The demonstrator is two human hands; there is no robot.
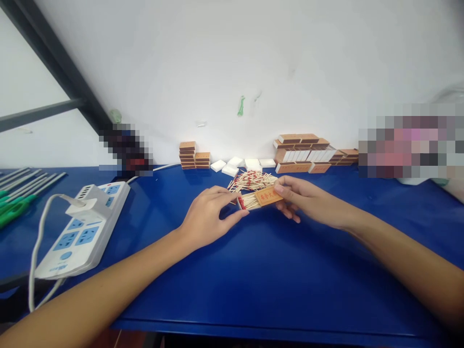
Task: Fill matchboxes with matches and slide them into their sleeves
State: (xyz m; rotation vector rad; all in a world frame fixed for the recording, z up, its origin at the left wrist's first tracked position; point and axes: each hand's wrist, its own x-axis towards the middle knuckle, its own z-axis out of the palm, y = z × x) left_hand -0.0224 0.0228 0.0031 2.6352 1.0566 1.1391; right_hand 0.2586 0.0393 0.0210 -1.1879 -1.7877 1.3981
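Note:
A matchbox [268, 195] hangs between my hands over the blue table, its orange printed sleeve slid partway over a white tray. Matches [250, 200] with red heads fill the exposed left half of the tray. My left hand [210, 210] pinches the tray's left end between thumb and fingers. At the sleeve's right end, my right hand [297, 197] grips with the thumb on top and the other fingers curled below. Just behind the box lies a heap of loose matches [252, 181]. Several white matchbox trays [230, 169] rest beyond that heap.
Matchboxes stand stacked against the wall, in a small pile [187, 155] and a larger one [302, 153]. A white power strip [85, 237] with a plug and cable lies left. Green-handled metal rods [21, 198] are at the far left. The table's front edge [253, 328] runs below.

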